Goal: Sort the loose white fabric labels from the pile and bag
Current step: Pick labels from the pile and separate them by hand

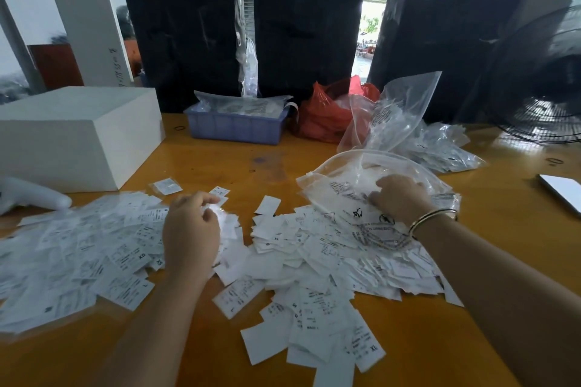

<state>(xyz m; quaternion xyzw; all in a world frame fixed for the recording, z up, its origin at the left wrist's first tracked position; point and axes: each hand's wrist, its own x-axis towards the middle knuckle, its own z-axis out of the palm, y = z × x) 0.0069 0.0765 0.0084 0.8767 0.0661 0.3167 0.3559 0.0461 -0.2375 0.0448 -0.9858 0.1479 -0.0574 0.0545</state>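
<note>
Hundreds of white labels are lying unsorted just in front of the clear bag, the left hand curling round a few beside it, the right hand gripping the bag's plastic, most sorting seemingly remaining.

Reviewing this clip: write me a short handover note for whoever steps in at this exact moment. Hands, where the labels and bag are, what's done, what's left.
Left hand: fingers curled round a few white labels, over the middle of the pile.
Right hand: fingers bent, resting on the clear plastic bag, which lies at the right end of the pile; whether it grips anything is unclear.
Loose labels lie spread across the yellow table, to the left, centre and right in front of the person.
Done: no sorted stacks are evident.
Left: nearly all of the pile, plus whatever is in the bag.
</note>
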